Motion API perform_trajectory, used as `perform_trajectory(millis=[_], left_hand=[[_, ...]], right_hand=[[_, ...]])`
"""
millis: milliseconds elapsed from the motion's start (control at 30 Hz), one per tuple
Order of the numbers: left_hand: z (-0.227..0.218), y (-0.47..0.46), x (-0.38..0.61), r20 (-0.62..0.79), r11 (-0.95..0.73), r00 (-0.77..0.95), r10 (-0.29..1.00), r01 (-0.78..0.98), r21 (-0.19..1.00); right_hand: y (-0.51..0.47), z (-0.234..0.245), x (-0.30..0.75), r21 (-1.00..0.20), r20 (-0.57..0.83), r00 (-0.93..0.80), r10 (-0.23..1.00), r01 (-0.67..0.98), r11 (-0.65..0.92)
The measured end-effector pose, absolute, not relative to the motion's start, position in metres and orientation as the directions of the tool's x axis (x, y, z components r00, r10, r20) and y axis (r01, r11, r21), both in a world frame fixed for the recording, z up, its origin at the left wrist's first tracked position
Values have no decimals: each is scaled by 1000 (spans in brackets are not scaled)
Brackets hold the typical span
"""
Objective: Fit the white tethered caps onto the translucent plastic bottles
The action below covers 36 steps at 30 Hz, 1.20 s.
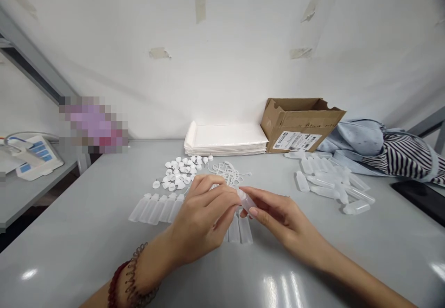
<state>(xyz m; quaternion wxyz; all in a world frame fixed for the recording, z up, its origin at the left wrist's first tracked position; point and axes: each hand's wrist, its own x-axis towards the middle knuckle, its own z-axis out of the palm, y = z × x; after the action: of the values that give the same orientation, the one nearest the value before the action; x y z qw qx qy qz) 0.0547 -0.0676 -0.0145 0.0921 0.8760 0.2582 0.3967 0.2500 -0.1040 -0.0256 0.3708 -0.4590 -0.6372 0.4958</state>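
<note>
Between my two hands a small translucent plastic bottle (247, 201) is held at a tilt. My right hand (278, 213) grips its body between thumb and fingers. At the neck end, my left hand (208, 210) has its fingers closed on the bottle's top; what the fingertips pinch there is hidden. A row of similar bottles (156, 209) lies to the left, partly behind my left hand, and more bottles (239, 230) lie beneath the hands. Behind them are a pile of white caps (179, 172) and a heap of thin white loops (227, 172).
Loose bottles (330, 182) are scattered at the right, near a black phone-like slab (420, 201). At the back stand a stack of white padded envelopes (225, 140) and an open cardboard box (301, 125). Blue and striped cloth (399, 152) lies beside it. A white device (40, 156) sits far left.
</note>
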Motion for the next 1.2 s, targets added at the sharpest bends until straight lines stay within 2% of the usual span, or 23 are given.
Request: perform_trajectory(millis=[67, 167, 200, 267, 333, 400, 467, 567, 700, 867, 1000, 1067, 1200], left_hand=[[-9, -68, 52, 568, -780, 545, 617, 323, 537], [-2, -63, 46, 363, -527, 556, 747, 164, 834], [0, -61, 43, 316, -441, 546, 776, 110, 891], [0, -58, 41, 256, -352, 516, 817, 97, 931], [-5, -59, 43, 233, -381, 506, 831, 211, 900], [-12, -63, 50, 274, -493, 533, 800, 327, 806], [-21, -68, 59, 354, -613, 572, 740, 359, 703], [-29, -72, 69, 444, -698, 563, 697, 389, 601], [-31, -74, 72, 521, -744, 535, 665, 407, 530], [-28, -77, 68, 570, -808, 577, 585, 473, 351], [-25, -78, 66, 564, -832, 620, 545, 483, 273], [-24, -79, 66, 556, -835, 631, 542, 480, 269], [-23, -81, 64, 552, -839, 639, 535, 479, 258]], right_hand=[[-103, -26, 249, -989, -20, -306, 952, 146, 26], [-101, -25, 249, -988, -92, -346, 934, -87, -130], [-100, -25, 249, -966, -109, -369, 923, -178, -185], [-98, -23, 249, -900, -130, -418, 899, -332, -284], [-97, -23, 248, -831, -151, -448, 881, -426, -358], [-97, -24, 247, -778, -165, -468, 868, -480, -406], [-97, -27, 245, -741, -169, -482, 860, -513, -433], [-97, -32, 243, -719, -146, -504, 851, -537, -441], [-97, -32, 243, -780, -146, -486, 862, -479, -402], [-96, -27, 243, -944, -101, -390, 915, -255, -212], [-95, -24, 240, -992, -54, -296, 954, -92, -85], [-96, -23, 238, -997, -25, -277, 961, -63, -45], [-99, -22, 235, -994, -3, -278, 961, -108, -34]])
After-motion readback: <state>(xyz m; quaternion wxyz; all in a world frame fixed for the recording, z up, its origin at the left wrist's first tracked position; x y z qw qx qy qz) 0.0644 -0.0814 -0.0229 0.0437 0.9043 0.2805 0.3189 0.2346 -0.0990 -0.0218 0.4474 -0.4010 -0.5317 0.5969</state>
